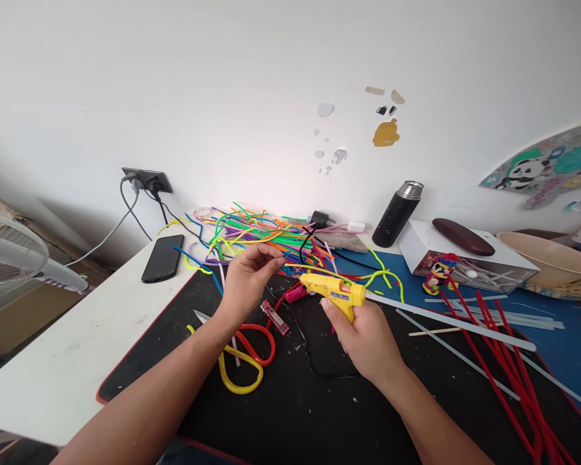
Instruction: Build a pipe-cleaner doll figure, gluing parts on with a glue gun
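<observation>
My right hand (370,339) grips a yellow hot glue gun (336,289), its nozzle pointing left. A long translucent glue stick (445,315) sticks out of its back end. Just left of the nozzle, my left hand (252,278) is closed in a pinch; whatever lies between its fingertips is too small to make out. Below that hand are scissors (256,352) with one red and one yellow handle loop, partly hidden by my left forearm. A pink lighter (275,318) lies on the black mat (290,407) between my hands.
Behind my hands spreads a pile of coloured pipe cleaners (266,232). A phone (163,258) lies to the left, near a fan (17,248). A black flask (397,214), a white box (469,248), red pipe cleaners (527,400) and a bowl (552,258) occupy the right.
</observation>
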The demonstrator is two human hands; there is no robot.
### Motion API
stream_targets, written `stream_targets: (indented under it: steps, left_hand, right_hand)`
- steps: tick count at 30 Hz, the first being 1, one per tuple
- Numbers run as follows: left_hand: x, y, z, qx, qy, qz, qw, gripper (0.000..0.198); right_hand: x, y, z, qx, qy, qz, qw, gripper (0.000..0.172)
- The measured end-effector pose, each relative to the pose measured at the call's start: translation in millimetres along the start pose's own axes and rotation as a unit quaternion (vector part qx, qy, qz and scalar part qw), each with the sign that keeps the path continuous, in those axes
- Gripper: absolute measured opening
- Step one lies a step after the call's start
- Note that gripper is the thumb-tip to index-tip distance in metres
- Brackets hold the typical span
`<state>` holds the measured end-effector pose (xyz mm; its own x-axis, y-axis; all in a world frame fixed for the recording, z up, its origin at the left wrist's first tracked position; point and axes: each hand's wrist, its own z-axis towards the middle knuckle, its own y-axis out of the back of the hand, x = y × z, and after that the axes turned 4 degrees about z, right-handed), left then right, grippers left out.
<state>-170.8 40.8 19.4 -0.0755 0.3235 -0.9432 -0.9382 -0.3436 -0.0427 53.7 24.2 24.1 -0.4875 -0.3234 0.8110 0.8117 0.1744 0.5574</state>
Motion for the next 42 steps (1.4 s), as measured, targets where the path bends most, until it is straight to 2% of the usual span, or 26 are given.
stream_targets:
  steps: [14, 26, 42]
  left_hand:
    - [0.3, 0.3, -1.7, -0.008, -0.023, 0.021, 0.999, 0.014]
    - [-2.0, 1.5, -6.7, 0.016, -0.076, 0.079, 0.994, 0.006]
    - [-2.2, 0.8, -7.2, 0.02, -0.082, 0.082, 0.993, 0.004]
  right_hand:
    - [2.3, 1.1, -1.7, 0.002, 0.004, 0.005, 1.0, 0.052]
    - [1.6, 1.0, -1.8, 0.0, 0.002, -0.01, 1.0, 0.053]
    - [0.9, 0.4, -1.4, 0.002, 0.005, -0.013, 1.0, 0.053]
